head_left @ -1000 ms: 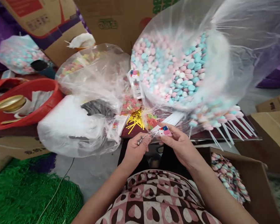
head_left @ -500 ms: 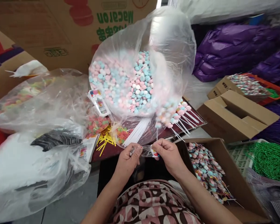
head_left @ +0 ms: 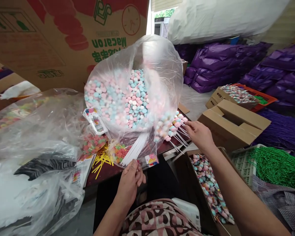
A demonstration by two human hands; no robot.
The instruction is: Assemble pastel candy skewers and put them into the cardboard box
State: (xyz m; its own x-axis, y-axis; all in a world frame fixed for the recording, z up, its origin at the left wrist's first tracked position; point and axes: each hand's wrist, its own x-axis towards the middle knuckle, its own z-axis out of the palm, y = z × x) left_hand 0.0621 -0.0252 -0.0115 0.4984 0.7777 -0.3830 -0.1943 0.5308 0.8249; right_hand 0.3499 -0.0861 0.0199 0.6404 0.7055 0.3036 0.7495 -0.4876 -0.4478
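My left hand (head_left: 132, 177) is closed in a pinch at the table's front edge. From its fingertips a clear bag with a colourful printed end (head_left: 151, 160) stretches to the right. At the table's right corner, my right hand (head_left: 200, 136) closes its fingers on the white stick of a candy skewer at the edge of a pile of candy skewers (head_left: 175, 126). These carry pink, blue and white candies. Behind stands a large clear sack of pastel candies (head_left: 135, 105). White sticks (head_left: 135, 150) lie just above my left hand, beside yellow twist ties (head_left: 102, 162).
A carton of finished candy skewers (head_left: 211, 186) sits below my right arm. Beyond it are an open cardboard box (head_left: 232, 121), a basket of green strands (head_left: 277, 167) and purple sacks (head_left: 226, 62). Plastic bags of gummies (head_left: 39, 121) and printed cards (head_left: 95, 121) lie left.
My right hand has let go of the bag's printed end and moved right and up to the candy skewers. The left hand keeps its pinch. The view has shifted.
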